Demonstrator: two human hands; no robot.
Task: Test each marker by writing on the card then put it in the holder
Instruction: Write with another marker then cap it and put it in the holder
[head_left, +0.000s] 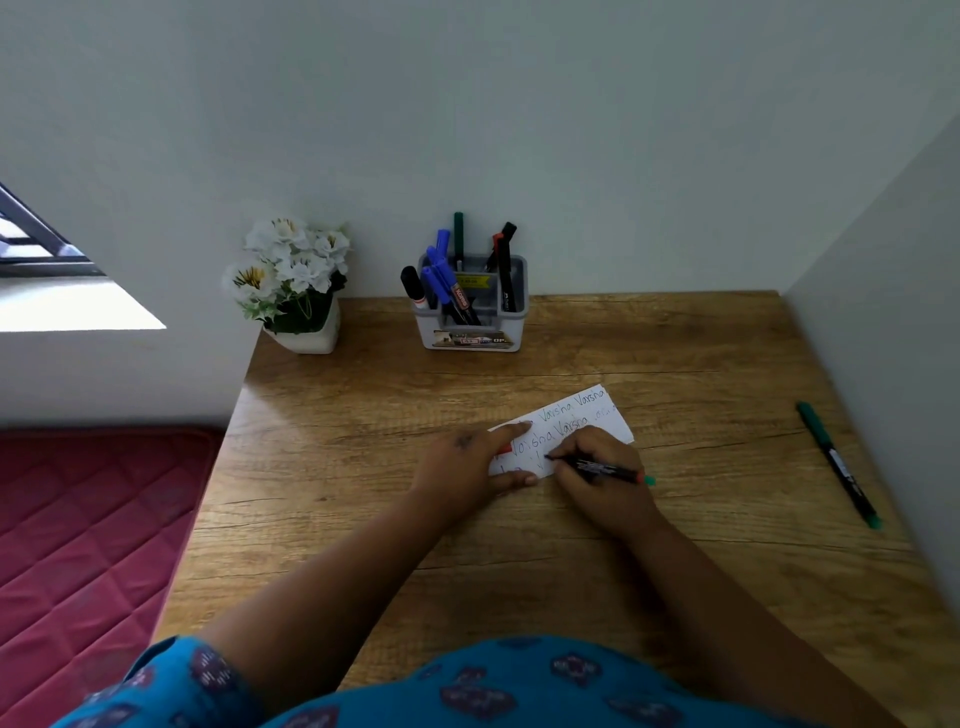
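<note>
A white card (597, 415) with handwritten words lies in the middle of the wooden desk (363, 441). My left hand (462, 462) presses flat on the card's left end, with something small and red under its fingers. My right hand (602, 467) grips a black marker (597, 466) with a green end, its tip touching the card's lower line. A second green marker (836, 465) lies loose at the right of the desk. The grey holder (475, 335) at the back wall contains several blue, black and green markers.
A white pot of white artificial flowers (293, 283) stands at the desk's back left corner. Walls close the desk at the back and right. A red quilted mattress (78, 519) lies below the desk's left edge.
</note>
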